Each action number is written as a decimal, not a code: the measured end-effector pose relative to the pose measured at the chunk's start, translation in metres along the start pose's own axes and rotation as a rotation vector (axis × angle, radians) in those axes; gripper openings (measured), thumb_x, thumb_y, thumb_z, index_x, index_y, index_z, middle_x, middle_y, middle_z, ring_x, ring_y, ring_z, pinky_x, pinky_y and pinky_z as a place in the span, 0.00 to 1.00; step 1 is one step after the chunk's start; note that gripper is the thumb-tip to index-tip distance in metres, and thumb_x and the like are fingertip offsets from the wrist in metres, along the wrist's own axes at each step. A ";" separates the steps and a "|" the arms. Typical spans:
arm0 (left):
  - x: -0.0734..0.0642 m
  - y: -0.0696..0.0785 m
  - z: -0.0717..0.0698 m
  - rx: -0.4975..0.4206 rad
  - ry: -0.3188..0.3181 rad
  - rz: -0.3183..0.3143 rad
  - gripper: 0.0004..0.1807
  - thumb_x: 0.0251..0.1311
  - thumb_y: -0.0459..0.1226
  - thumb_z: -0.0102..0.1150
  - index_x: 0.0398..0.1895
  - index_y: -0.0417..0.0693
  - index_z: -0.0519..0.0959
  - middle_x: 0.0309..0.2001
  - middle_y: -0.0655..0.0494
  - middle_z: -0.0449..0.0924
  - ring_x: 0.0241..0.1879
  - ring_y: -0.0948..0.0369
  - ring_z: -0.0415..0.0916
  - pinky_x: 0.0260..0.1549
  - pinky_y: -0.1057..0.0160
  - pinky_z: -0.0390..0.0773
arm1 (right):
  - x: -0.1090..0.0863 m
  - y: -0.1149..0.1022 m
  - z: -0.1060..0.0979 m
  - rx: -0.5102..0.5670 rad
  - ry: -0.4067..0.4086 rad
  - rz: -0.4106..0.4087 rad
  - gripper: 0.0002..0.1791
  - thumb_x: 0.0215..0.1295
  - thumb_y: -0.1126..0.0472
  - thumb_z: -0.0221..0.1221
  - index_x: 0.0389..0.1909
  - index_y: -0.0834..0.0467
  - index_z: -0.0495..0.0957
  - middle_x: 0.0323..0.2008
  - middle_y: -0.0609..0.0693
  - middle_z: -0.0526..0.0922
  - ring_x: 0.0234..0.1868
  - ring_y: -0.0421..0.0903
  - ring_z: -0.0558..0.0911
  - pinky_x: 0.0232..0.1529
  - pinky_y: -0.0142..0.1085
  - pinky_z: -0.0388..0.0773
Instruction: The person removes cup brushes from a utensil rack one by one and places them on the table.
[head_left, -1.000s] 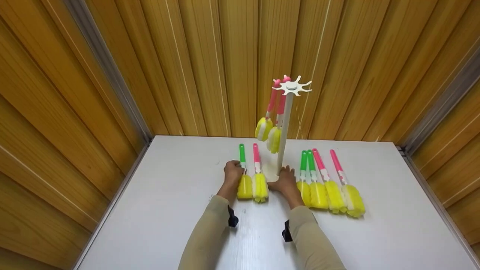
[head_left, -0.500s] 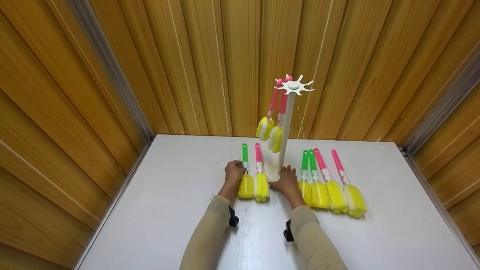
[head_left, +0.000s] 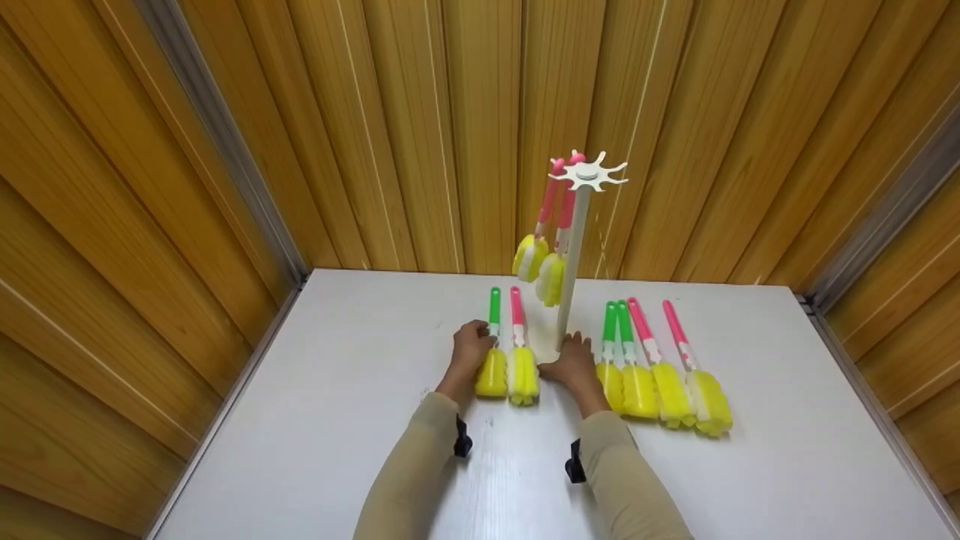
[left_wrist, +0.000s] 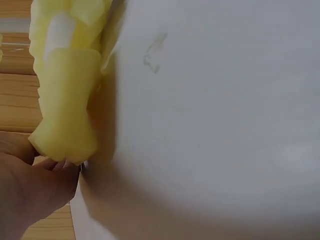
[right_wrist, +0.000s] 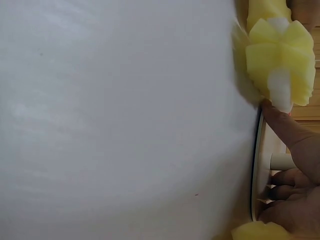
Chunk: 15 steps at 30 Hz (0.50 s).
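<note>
In the head view my left hand (head_left: 471,346) pinches a green-handled sponge bottle brush (head_left: 492,373) at its neck, low on the table. The left wrist view shows its yellow sponge (left_wrist: 67,105) above the fingers. Just right of it lies a pink-handled bottle brush (head_left: 519,371). My right hand (head_left: 576,367) rests at the round base (head_left: 541,343) of a white stand (head_left: 574,255), thumb spread to the left. In the right wrist view the straight thumb touches the base rim (right_wrist: 258,160). Two pink-handled brushes (head_left: 550,277) hang from the stand's hooked top (head_left: 587,175).
Right of the stand, two green-handled brushes (head_left: 637,390) and two pink-handled ones (head_left: 707,401) lie side by side, close to my right hand. The white table (head_left: 360,360) is bounded by wood-patterned walls (head_left: 405,135).
The green handle has tilted a little to the right, nearer the pink one, with my left hand moving along slightly. My right hand and the stand stay in place.
</note>
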<state>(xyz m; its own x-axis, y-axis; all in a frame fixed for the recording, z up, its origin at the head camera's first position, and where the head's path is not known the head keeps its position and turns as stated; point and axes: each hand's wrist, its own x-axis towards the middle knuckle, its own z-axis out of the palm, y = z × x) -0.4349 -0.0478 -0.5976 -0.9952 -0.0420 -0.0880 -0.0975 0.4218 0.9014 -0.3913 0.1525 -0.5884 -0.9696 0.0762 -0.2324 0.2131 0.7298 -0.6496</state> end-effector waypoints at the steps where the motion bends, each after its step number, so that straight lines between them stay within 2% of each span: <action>1: 0.000 0.000 0.000 0.026 -0.012 0.016 0.20 0.70 0.30 0.58 0.63 0.31 0.75 0.54 0.40 0.81 0.55 0.50 0.78 0.58 0.54 0.78 | 0.000 0.000 0.000 0.004 -0.007 0.008 0.59 0.58 0.50 0.73 0.76 0.74 0.48 0.78 0.72 0.45 0.78 0.69 0.45 0.77 0.57 0.45; 4: 0.000 0.003 0.001 0.078 -0.023 0.056 0.22 0.74 0.33 0.54 0.68 0.33 0.71 0.60 0.40 0.78 0.60 0.50 0.75 0.61 0.52 0.76 | 0.000 -0.001 0.001 0.014 -0.017 0.017 0.59 0.59 0.48 0.72 0.76 0.74 0.47 0.78 0.72 0.43 0.79 0.68 0.44 0.76 0.58 0.43; 7: -0.001 0.014 -0.001 0.105 -0.006 0.109 0.24 0.77 0.35 0.49 0.71 0.35 0.68 0.65 0.41 0.73 0.65 0.49 0.72 0.64 0.52 0.73 | -0.002 -0.001 0.000 0.016 -0.023 0.016 0.59 0.59 0.47 0.72 0.76 0.74 0.47 0.78 0.71 0.43 0.79 0.68 0.43 0.76 0.59 0.43; 12: 0.003 0.050 -0.011 0.141 0.015 0.302 0.23 0.76 0.34 0.51 0.71 0.36 0.68 0.66 0.41 0.72 0.67 0.47 0.70 0.66 0.53 0.71 | -0.002 -0.001 -0.001 0.007 0.002 0.003 0.58 0.58 0.50 0.73 0.76 0.75 0.49 0.77 0.73 0.46 0.78 0.69 0.48 0.76 0.59 0.47; 15: 0.011 0.077 -0.022 0.143 0.000 0.404 0.24 0.75 0.34 0.54 0.71 0.37 0.68 0.66 0.41 0.71 0.67 0.47 0.69 0.65 0.52 0.72 | -0.002 -0.002 -0.001 0.014 -0.001 0.016 0.58 0.59 0.51 0.73 0.76 0.74 0.48 0.78 0.72 0.45 0.78 0.68 0.47 0.76 0.59 0.46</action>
<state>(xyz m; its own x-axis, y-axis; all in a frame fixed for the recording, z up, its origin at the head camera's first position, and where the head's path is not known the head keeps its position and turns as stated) -0.4529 -0.0354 -0.5202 -0.9534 0.1528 0.2601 0.3012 0.5259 0.7954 -0.3903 0.1521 -0.5859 -0.9660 0.0870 -0.2435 0.2301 0.7186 -0.6563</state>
